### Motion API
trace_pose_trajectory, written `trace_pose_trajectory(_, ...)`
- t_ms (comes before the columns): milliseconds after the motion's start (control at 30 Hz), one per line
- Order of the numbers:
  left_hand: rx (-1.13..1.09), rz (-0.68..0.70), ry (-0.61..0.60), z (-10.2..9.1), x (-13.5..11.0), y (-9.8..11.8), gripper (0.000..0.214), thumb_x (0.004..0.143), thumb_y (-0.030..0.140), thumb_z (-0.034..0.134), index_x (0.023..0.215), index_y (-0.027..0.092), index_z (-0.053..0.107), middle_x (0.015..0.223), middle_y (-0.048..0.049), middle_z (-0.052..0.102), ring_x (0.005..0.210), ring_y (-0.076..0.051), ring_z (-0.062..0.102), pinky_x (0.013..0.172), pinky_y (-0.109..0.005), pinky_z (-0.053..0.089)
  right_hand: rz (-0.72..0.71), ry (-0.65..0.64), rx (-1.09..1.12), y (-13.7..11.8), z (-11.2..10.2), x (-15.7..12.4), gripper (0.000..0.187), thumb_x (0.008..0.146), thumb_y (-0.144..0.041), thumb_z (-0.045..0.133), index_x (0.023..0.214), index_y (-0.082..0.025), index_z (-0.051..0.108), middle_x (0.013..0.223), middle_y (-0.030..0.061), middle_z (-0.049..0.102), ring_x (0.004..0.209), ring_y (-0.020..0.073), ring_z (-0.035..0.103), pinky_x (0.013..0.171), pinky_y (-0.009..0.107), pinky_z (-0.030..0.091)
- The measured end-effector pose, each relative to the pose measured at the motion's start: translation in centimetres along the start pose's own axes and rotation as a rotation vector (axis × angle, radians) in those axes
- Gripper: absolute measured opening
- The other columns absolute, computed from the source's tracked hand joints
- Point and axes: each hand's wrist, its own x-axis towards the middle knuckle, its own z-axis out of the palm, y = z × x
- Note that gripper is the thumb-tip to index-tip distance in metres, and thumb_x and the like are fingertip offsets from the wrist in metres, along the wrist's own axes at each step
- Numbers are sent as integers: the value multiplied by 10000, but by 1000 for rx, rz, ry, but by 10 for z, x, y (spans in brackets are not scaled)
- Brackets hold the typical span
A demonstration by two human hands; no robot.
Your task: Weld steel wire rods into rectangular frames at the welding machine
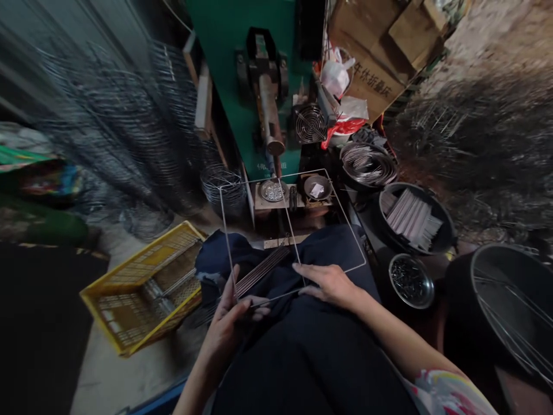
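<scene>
A rectangular wire frame [225,230] is held out over my lap, its far edge beside the tip of the upper electrode of a green spot-welding machine [220,69]. Around the frame's near left corner, the fingers and thumb of my left hand [233,314] are closed. My right hand [326,281] pinches the near end of a thin middle rod [291,227] against the frame's near side. This rod runs away from me to the far edge, below the electrode [277,164]. On my dark-clothed lap lies a bundle of straight metal rods [263,270], close to my left hand.
At left stands a yellow crate [129,340] with metal pieces inside. Wire rings [222,184] are stacked behind it. Along the right are a pan of short rods [410,216], a bowl of small dark pieces [410,282] and a large black tub [460,300].
</scene>
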Motion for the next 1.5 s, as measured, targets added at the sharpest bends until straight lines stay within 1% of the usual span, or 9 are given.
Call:
trace_pose_trajectory(200,-17,2,26,8,-4,0,950,823,200,659,1546,353,62,891,-70,750,720,-207,728,619,-252,558,-16,-20,-33,9,5,-3,665,865,-328,695,1463,-270,411,1387,43,554,1187,187,601,948,276,538)
trace_pose_trajectory(433,-63,35,-98,-1,1,-10,938,852,177,625,1541,379,21,927,-84,757,771,-225,733,644,-271,550,-55,7,-80,13,10,-7,662,871,-341,690,1465,-298,402,1380,34,559,1176,199,609,923,288,553)
trace_pose_trajectory(633,-78,132,-140,-8,41,-8,980,836,178,646,1544,354,-7,912,-92,765,773,-241,741,672,-317,579,-95,83,-225,35,7,23,636,897,-399,650,1471,-296,398,1317,60,618,1118,207,647,898,279,543)
trace_pose_trajectory(833,-108,260,-162,0,127,62,1019,784,73,613,1551,294,-19,853,-66,773,754,-230,746,640,-288,589,18,224,-363,82,-37,120,723,782,-549,727,1399,-237,516,1112,102,718,963,265,696,800,303,528)
trace_pose_trajectory(967,-84,293,-150,3,173,107,1014,770,48,582,1551,294,-16,842,-71,771,752,-228,747,612,-277,590,9,247,-328,112,-73,175,622,766,-570,728,1279,-232,625,1097,100,722,964,275,685,790,317,504)
trace_pose_trajectory(1200,-79,338,-108,9,204,138,1022,757,42,568,1550,289,-28,822,-63,768,755,-227,747,613,-272,588,-75,175,-83,140,-110,242,307,946,-449,524,1050,-234,716,985,38,737,892,205,683,808,304,495)
trace_pose_trajectory(1367,-65,361,-104,4,203,135,1030,767,72,605,1547,313,-24,849,-64,770,782,-224,746,629,-254,583,124,477,-263,179,-147,250,388,904,-418,569,1184,-164,654,1143,147,661,1021,271,625,916,409,485)
trace_pose_trajectory(1433,-58,368,-100,-1,200,131,1038,768,82,617,1546,314,-30,853,-71,771,783,-230,746,627,-257,583,122,468,-213,194,-154,237,463,898,-450,571,1262,-167,601,1164,148,638,1057,270,608,954,429,474)
trace_pose_trajectory(1500,-53,376,-96,-5,193,127,1043,773,91,630,1545,314,-34,853,-76,772,782,-233,746,632,-266,586,26,358,-149,199,-153,220,520,890,-502,579,1310,-196,561,1208,130,607,1109,259,586,981,423,465)
